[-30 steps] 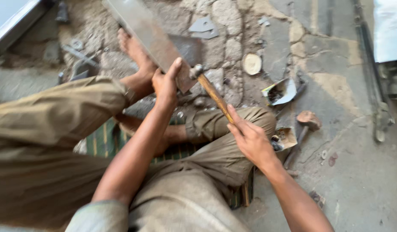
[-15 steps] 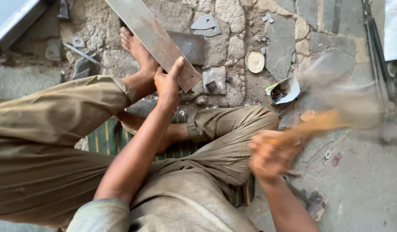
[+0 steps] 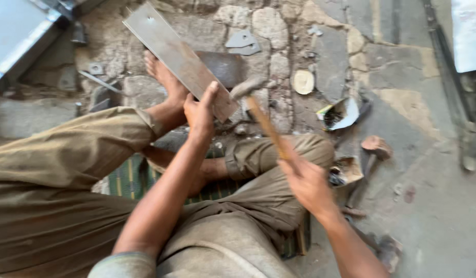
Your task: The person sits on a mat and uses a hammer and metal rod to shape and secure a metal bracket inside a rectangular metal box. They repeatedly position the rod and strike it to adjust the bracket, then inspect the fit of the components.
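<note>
I sit cross-legged on a striped mat (image 3: pixel 125 179) on a rough stone floor. My left hand (image 3: pixel 201 109) grips the near end of a long flat metal strip (image 3: pixel 171 51) that runs up to the left, past my bare foot (image 3: pixel 163 77). My right hand (image 3: pixel 310 184) holds the wooden handle of a hammer (image 3: pixel 263 121). The blurred hammer head is down at the strip's near end, just right of my left thumb. A dark metal block (image 3: pixel 225 67) lies under the strip.
Small metal cut-outs (image 3: pixel 243 42) and a round wooden disc (image 3: pixel 303 81) lie on the stones. An open packet (image 3: pixel 343 113) and a second hammer (image 3: pixel 374 149) rest at the right. A grey metal sheet (image 3: pixel 16 31) fills the upper left corner.
The hammer was on the strip's end, then swung up and out to the right in a blur, and is now back down at the strip's end. My left hand kept hold of the strip.
</note>
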